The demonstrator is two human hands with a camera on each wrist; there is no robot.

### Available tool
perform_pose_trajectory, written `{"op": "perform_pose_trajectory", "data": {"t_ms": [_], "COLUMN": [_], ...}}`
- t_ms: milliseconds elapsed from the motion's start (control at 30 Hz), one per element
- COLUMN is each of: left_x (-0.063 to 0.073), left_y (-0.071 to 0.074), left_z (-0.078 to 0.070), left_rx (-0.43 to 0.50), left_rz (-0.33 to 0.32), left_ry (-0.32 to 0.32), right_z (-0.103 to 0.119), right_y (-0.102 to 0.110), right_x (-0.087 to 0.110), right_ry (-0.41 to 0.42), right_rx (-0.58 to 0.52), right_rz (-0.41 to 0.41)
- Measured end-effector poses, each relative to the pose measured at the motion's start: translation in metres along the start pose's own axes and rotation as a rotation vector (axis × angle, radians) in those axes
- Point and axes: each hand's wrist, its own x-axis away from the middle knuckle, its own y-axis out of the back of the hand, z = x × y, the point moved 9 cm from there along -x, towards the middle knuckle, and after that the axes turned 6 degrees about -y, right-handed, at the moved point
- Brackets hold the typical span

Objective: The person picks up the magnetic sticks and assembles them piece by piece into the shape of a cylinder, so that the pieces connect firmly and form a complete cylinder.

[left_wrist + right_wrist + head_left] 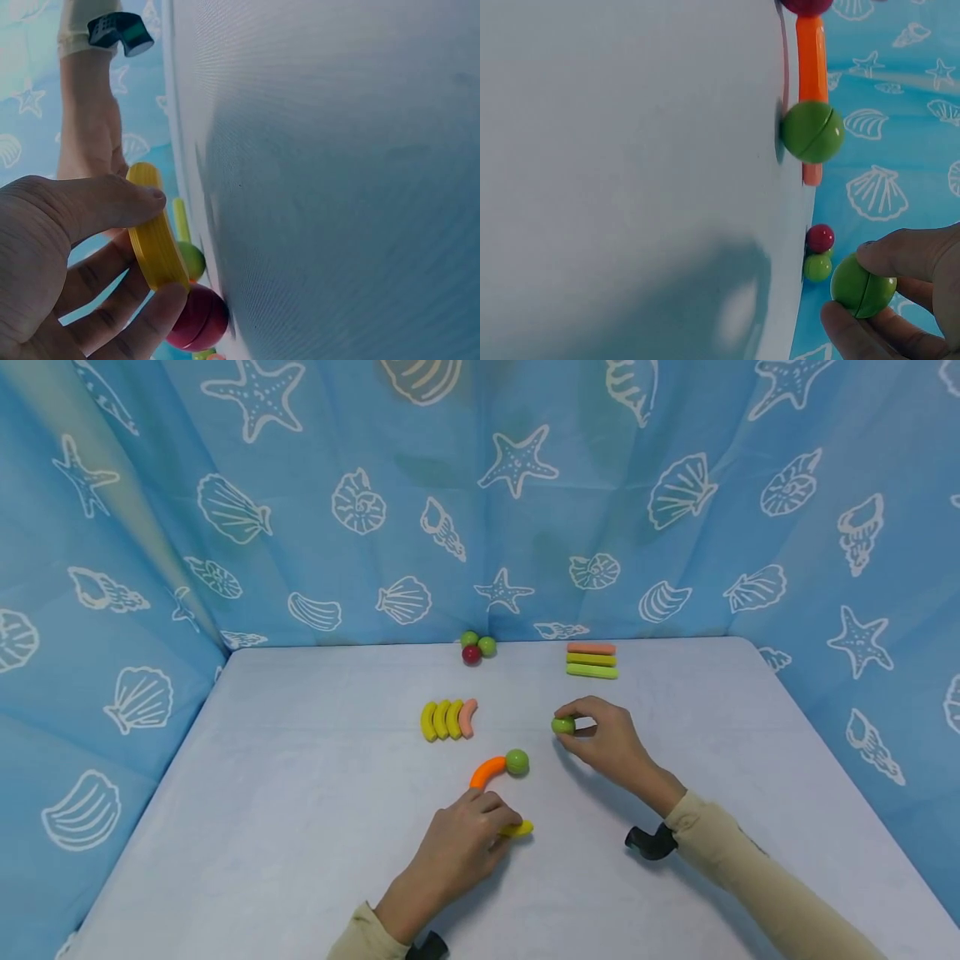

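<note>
Between the thumb and fingers of my left hand [467, 839] is a yellow curved piece [157, 229], like a small toy banana. It hovers over the near middle of the table. My right hand [609, 743] pinches a green ball [863, 286] above the table, right of centre. Just beyond the left hand lie an orange curved piece [489, 769] and another green ball [517, 762], touching in the head view. A red ball [199, 318] sits near the left fingers in the left wrist view; the left hand seems to hide it from the head view.
Four-like curved pieces, several yellow [441, 720] and one pink [467, 718], stand in a row at mid-table. Behind are two green balls [487, 647] with a red ball [471, 655]. Three straight sticks [592, 660] lie back right. A shell-patterned curtain [480, 527] borders the white table [285, 827].
</note>
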Motion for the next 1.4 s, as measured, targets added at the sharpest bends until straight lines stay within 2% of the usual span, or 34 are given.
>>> {"op": "perform_pose_trajectory", "data": {"t_ms": [200,600,700,1067,1400], "left_x": [-0.001,-0.002,-0.002,-0.003,-0.003], "left_y": [-0.002,0.000,0.001,0.002,0.000], "left_z": [0.000,0.001,0.001,0.000,0.000], "left_rx": [-0.001,-0.008,-0.014,-0.029,-0.036], "left_rz": [0.016,0.007,0.009,-0.002,0.001], "left_ry": [0.010,0.021,0.025,0.021,0.027], "right_z": [0.002,0.000,-0.002,0.006,0.016], "right_y": [-0.001,-0.007,-0.011,-0.026,-0.040], "right_x": [0.016,0.041,0.048,0.069,0.083], "right_ry": [-0.014,-0.093,-0.124,-0.150,-0.131], "right_rx": [-0.032,-0.181,-0.230,-0.408,-0.504], "right_rz": [0.012,0.066,0.093,0.203,0.296]}}
